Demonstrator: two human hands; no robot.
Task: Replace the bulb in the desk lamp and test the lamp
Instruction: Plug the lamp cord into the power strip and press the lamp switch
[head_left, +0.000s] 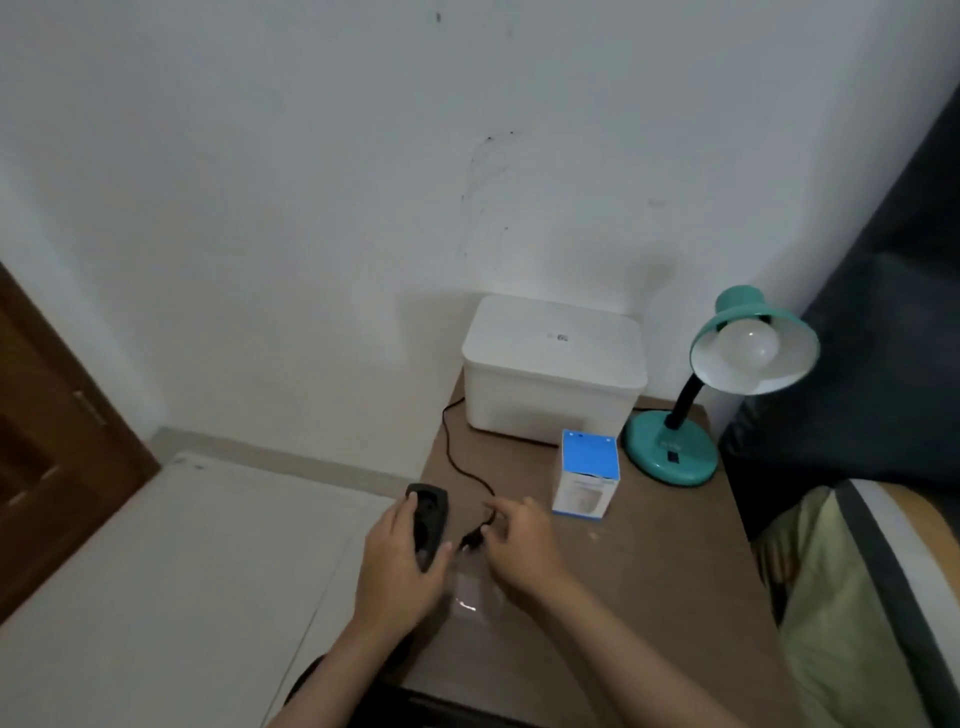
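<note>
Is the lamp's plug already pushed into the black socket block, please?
No: the right hand holds the plug in the air beside the black socket block, which the left hand grips, with a gap between them.

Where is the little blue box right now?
The blue box stands upright on the brown table, in front of the white lidded container and just left of the teal lamp's base.
</note>
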